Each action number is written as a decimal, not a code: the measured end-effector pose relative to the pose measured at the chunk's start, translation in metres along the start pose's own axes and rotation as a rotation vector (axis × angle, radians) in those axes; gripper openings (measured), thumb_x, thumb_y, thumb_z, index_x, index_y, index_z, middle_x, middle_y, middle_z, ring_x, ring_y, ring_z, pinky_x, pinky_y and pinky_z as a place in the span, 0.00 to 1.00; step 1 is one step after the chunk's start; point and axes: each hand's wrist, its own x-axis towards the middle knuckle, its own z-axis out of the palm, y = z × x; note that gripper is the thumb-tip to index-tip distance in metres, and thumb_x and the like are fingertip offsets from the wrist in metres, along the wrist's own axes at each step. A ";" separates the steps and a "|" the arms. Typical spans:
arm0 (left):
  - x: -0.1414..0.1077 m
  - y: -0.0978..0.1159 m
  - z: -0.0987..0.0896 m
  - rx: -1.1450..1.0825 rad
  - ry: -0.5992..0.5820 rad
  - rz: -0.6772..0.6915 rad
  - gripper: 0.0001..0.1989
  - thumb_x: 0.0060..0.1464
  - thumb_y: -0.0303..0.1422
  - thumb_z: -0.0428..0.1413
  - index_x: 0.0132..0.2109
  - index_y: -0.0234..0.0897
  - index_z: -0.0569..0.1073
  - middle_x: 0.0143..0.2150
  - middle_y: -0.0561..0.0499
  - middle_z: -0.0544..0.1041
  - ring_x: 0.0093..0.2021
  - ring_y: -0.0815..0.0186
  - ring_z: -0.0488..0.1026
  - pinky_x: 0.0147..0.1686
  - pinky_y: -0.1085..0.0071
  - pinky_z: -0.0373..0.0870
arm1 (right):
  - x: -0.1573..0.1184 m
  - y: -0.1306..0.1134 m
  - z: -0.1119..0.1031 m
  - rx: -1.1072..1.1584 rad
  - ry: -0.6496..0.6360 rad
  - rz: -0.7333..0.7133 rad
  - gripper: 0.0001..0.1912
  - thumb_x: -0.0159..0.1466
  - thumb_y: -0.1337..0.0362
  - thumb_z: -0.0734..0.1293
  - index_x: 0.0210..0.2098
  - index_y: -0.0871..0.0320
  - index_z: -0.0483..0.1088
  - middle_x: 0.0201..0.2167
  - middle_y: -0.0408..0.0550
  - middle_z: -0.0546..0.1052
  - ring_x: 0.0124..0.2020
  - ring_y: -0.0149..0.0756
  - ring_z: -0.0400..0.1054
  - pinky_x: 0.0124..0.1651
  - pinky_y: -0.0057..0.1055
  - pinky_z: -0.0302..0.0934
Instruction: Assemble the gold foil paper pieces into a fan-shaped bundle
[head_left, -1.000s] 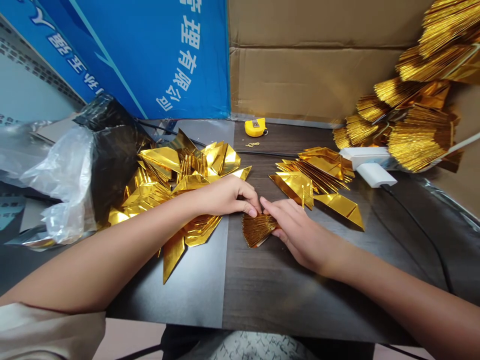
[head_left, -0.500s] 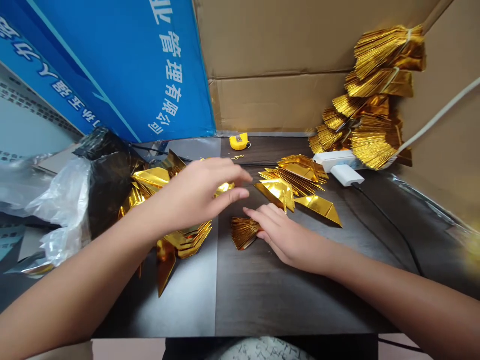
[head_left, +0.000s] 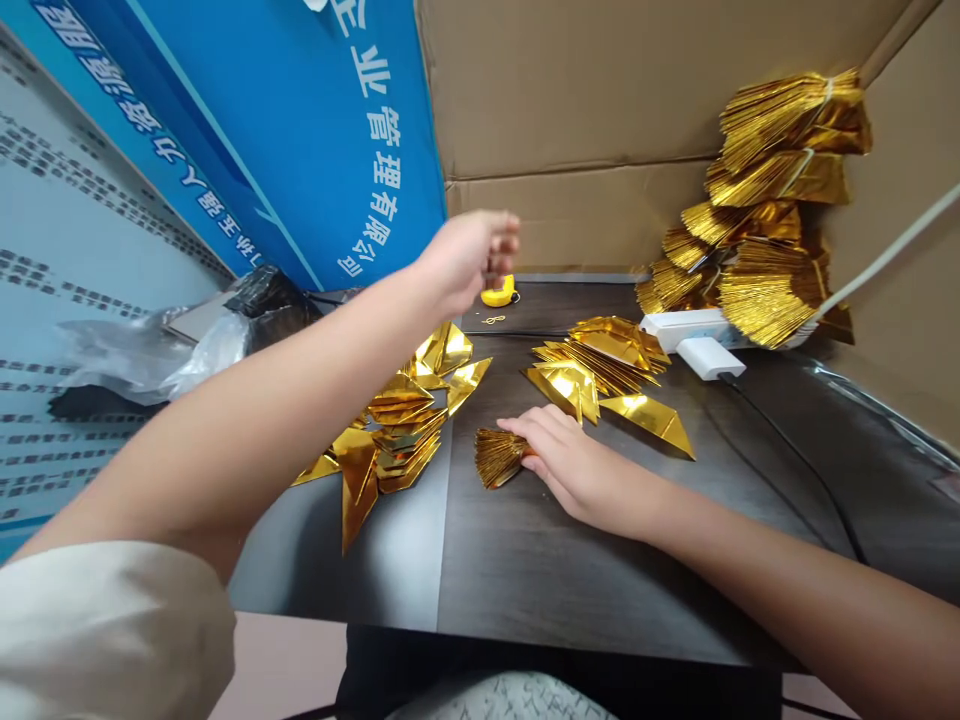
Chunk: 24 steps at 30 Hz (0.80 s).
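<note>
My right hand (head_left: 559,455) rests on the dark table, its fingers closed around the narrow part of a pleated gold paper fan (head_left: 498,458). The fan's spread end points left. My left hand (head_left: 476,255) is raised in front of the cardboard, close to a yellow tape measure (head_left: 498,292). Its fingers are curled and smeared by motion, and whatever may be in them is hidden. Under my left forearm lies a pile of folded gold paper pieces (head_left: 409,435). More folded gold paper (head_left: 619,350) lies just beyond my right hand.
Bundled gold fans (head_left: 780,220) are stacked at the back right by a white power strip (head_left: 686,325) with a plugged-in charger (head_left: 709,357). A thin yellow loop (head_left: 493,320) lies below the tape measure. Plastic bags (head_left: 202,350) sit at left. Cardboard (head_left: 555,110) and a blue board (head_left: 300,110) stand behind.
My left hand has risen away from the table toward the back, and its fingers have curled. My right hand keeps its hold on the fan. The view has shifted slightly.
</note>
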 end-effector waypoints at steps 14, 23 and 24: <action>0.011 0.047 0.030 -0.136 0.075 0.410 0.30 0.70 0.36 0.18 0.73 0.35 0.43 0.62 0.50 0.67 0.40 0.71 0.59 0.45 0.74 0.66 | 0.002 -0.001 0.001 0.013 0.025 -0.042 0.23 0.71 0.74 0.55 0.65 0.62 0.58 0.47 0.59 0.71 0.47 0.47 0.64 0.50 0.51 0.67; 0.017 0.028 0.064 0.196 0.061 0.356 0.31 0.67 0.34 0.12 0.73 0.34 0.33 0.68 0.48 0.62 0.50 0.69 0.59 0.47 0.70 0.63 | 0.001 -0.006 0.004 0.045 0.041 -0.206 0.32 0.71 0.77 0.55 0.72 0.56 0.45 0.46 0.55 0.71 0.43 0.42 0.63 0.47 0.44 0.67; 0.016 0.026 0.067 0.201 0.049 0.334 0.32 0.66 0.34 0.10 0.73 0.34 0.33 0.69 0.49 0.61 0.51 0.70 0.59 0.46 0.71 0.63 | 0.001 -0.006 0.004 0.039 0.045 -0.216 0.31 0.72 0.77 0.55 0.71 0.57 0.45 0.47 0.56 0.71 0.44 0.42 0.63 0.47 0.44 0.67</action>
